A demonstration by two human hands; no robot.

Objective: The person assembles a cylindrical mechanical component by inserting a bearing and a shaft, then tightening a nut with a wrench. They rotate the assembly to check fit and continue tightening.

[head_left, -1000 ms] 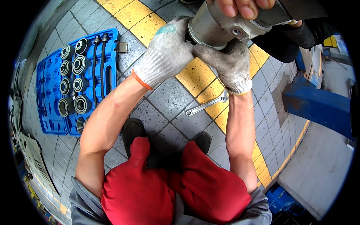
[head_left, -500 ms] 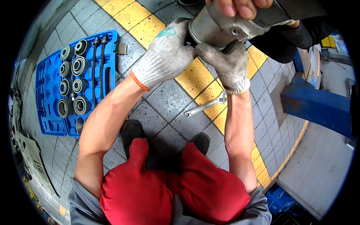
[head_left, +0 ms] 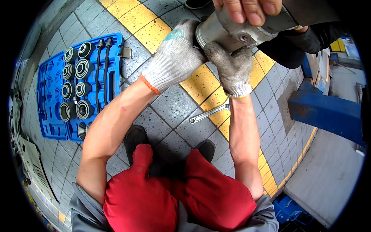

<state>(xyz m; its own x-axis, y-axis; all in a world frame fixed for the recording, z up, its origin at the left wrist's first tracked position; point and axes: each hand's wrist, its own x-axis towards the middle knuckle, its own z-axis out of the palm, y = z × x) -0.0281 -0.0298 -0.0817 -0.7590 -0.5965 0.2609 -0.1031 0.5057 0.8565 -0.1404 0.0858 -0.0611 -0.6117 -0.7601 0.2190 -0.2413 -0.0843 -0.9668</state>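
Head: right grip has swung inward beside left grip, suggesting adjustment at the cylinder just beyond; contact hidden, I cannot tell if either clamps.

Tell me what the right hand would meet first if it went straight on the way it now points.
The grey metal cylinder: it lies directly ahead of the right hand, which seems to be touching it, though the contact under the cylinder is hidden.
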